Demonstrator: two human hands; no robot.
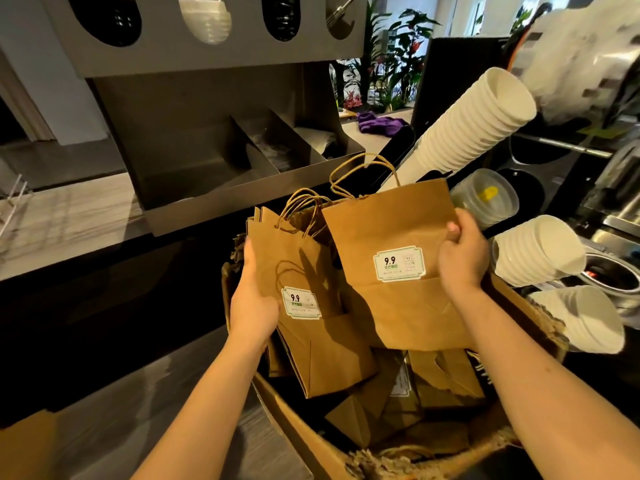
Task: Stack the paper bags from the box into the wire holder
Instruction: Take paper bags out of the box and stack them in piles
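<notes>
Below both hands sits one open cardboard box [304,441]. At least three folded brown bags [446,379] lie loose in it; deeper ones cannot be counted.

The left hand [254,299] grips the left edge of a bundle [318,348] of bags. Its front bag carries one "9.9" label just right of the palm, and more bag edges show behind it, number unclear. The bundle tilts, with its foot over the box.

The right hand [462,254] pinches the right edge of a single bag [398,226], thumb on the front, fingers hidden behind. This bag is held upright, higher than the bundle and overlapping its right side. It also has one "9.9" label, just left of the wrist, and two twine handles on top.

Right of the right hand lie three stacks of white cups [540,251] on their sides. One clear tub [485,199] sits just beyond the thumb.

Beyond the left hand stands a steel organiser [221,150] with three compartments. Above it is a panel [166,46] with four openings.

Far left of the grip, white wires [12,202] show, too cropped to identify.

One purple cloth [377,123] lies beyond the handles.
</notes>
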